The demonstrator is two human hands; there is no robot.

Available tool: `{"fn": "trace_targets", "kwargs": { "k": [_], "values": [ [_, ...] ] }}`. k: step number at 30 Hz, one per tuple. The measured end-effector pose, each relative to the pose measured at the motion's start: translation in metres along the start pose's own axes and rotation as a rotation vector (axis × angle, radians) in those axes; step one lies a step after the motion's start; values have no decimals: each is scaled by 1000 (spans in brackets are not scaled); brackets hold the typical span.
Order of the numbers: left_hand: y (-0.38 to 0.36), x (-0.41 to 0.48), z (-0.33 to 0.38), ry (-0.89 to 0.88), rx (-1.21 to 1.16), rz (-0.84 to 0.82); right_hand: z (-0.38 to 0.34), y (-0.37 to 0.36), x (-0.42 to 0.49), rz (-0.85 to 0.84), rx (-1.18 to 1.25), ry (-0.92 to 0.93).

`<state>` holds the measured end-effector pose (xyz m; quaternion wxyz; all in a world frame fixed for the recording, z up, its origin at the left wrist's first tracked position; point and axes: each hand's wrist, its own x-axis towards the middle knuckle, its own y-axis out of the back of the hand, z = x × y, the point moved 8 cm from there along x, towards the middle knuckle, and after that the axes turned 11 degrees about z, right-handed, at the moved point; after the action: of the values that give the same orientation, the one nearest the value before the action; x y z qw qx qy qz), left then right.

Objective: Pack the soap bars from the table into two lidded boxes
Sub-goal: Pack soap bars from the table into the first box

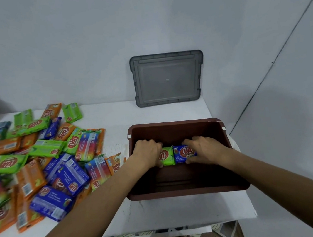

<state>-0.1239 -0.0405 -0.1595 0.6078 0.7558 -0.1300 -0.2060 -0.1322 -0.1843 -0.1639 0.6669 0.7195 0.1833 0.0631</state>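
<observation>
Centrally, just right of mid-frame: left hand [148, 152], fingers curled over the far edge of a green bar [168, 157], thumb at its near edge; the bar is firmly gripped, its left half hidden by the hand. Right hand [205, 148], likewise curled, fingers over the far edge and thumb at the near edge of a blue bar [182, 154]; also gripped. The two bars lie side by side, short ends touching, labels up, with a red logo showing on each. Both are inside the box [173, 124], about midway between its near and far walls; whether they rest on its floor or are held just above it cannot be told. Box: brown, rectangular, open-topped, a small white clip at each far corner. It stands on the right part of the table [171, 213], which has a white top. Both forearms are bare and reach from the lower frame into the box. Lid [168, 78]: grey, translucent, rectangular with rounded corners, upper centre of the frame, standing on one long edge at the back of the table and leaning on the wall [85, 39], apart from the box. Pile [40, 159]: loose wrapped soap bars on the table, left of the frame, in green, orange, blue and multicoloured wrappers, overlapping at many angles, the nearest just beside the left forearm. Wall: pale, plain, a dark diagonal line at upper right.
</observation>
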Motion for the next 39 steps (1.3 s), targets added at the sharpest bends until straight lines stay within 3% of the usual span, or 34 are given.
{"fn": "trace_targets", "kwargs": {
  "k": [4, 8, 13, 16, 23, 30, 35, 39],
  "values": [
    [8, -10, 2, -78, -162, -38, -8, 18, -2, 47, 85, 8],
    [41, -31, -7, -103, -315, 85, -34, 48, 3, 80, 166, 94],
    [68, -65, -59, 3, -495, 291, -81, 90, 23, 136, 190, 209],
    [61, -86, -108, 124, -512, 328, -114, 114, 41, 197, 179, 269],
    [20, -137, -214, 400, -494, 271, -192, 126, 95, 225, 197, 402],
    [-43, -186, -267, 688, -458, 103, -263, 70, 157, 106, 67, 479],
    [-82, -195, -260, 692, -583, 40, -288, 21, 184, -25, -106, 532],
    [-93, -190, -251, 587, -531, -13, -295, 1, 196, -71, -240, 590]
  ]
}}
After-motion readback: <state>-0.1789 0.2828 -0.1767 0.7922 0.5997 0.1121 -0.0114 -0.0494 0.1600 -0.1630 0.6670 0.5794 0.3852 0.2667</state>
